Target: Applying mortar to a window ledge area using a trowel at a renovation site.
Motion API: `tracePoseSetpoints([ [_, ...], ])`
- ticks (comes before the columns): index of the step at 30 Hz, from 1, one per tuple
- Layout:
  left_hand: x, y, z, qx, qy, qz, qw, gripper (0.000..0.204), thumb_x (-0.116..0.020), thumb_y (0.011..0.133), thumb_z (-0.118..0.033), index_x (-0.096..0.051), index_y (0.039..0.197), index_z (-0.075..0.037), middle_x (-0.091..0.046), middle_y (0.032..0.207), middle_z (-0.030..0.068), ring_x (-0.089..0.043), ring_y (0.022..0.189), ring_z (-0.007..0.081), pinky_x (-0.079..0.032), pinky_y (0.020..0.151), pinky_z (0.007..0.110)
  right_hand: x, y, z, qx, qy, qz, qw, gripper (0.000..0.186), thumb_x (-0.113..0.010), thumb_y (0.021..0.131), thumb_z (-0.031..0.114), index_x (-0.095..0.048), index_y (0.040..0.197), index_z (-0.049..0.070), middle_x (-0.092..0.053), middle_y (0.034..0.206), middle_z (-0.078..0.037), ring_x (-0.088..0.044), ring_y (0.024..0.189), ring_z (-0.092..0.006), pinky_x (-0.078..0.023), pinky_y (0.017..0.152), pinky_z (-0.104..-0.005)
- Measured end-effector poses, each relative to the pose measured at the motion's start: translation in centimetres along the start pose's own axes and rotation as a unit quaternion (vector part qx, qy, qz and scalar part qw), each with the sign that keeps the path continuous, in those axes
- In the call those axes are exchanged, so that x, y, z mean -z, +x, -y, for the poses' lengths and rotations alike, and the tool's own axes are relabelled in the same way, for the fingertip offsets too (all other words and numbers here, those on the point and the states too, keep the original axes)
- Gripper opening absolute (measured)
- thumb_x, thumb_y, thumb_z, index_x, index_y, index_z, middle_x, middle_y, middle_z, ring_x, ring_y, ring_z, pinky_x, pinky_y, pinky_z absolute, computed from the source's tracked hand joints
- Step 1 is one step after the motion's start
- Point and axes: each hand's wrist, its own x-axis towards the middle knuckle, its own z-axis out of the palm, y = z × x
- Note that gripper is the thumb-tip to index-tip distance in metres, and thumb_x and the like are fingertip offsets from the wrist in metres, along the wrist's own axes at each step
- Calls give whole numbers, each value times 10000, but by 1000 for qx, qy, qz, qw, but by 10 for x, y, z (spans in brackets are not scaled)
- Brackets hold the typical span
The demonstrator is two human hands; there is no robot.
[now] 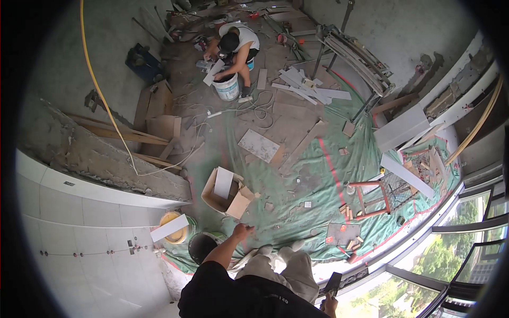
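Black fabric shirt [233,291] nearest; right hand [330,303] clamped on dark flat rectangular object [333,282]; left hand [242,231] grip: can't tell.

On my feed I've got a floor [183,90] part-covered w/ green sheeting [275,228], bearing an open cardboard box [239,205] ctr-left, white bucket [227,90] upper ctr, pale strips [299,85] upper rt of ctr, reddish frame [372,214] mid-rt.

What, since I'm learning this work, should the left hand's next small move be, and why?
Probably reach the left hand toward the white strip that appears to lie across the yellowish bucket: no object shows clearly in that hand, the strip is off to its left, and the right hand holds a dark flat object.
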Motion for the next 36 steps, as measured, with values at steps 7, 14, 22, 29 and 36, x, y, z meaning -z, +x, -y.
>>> tracePoseSetpoints([
  [7,14,32,-108,-17,-225,-158,961,379,-872,987,-405,-906,1018,-29,-889,911,104,-846,866,246,-647,874,403,-5,43,26,-67,22,43,997,404,-838,1041,429,-757,1003,36,-667,706,-72,-675,593,-210,-536,544,-420],
  [14,9,1,-189,18,-57,-138,989,352,-836,990,-374,-909,1025,-32,-877,841,76,-844,831,235,-654,861,404,0,184,137,-105,1,87,991,442,-864,1003,465,-783,986,31,-698,762,-84,-690,620,-216,-546,568,-433],
  [22,6,77,-206,208,-131,-196,949,410,-847,941,-382,-889,1081,2,-851,773,109,-816,665,248,-658,817,408,-28,311,439,99,-32,98,990,397,-839,1049,410,-788,1031,17,-631,705,-23,-630,567,-154,-504,477,-380],
  [29,44,242,-227,169,-183,-195,949,256,-935,778,-299,-912,916,-84,-881,898,97,-843,848,292,-655,852,431,-107,314,649,73,-83,61,992,384,-828,1055,386,-775,1009,8,-655,708,-39,-644,532,-164,-529,472,-383],
  [36,223,440,-336,91,-301,-134,940,346,-874,925,-289,-885,1028,41,-873,868,114,-814,822,238,-622,812,417,-171,316,781,23,-113,44,992,441,-800,1031,406,-779,907,-17,-670,665,-71,-672,529,-198,-537,467,-403],
])
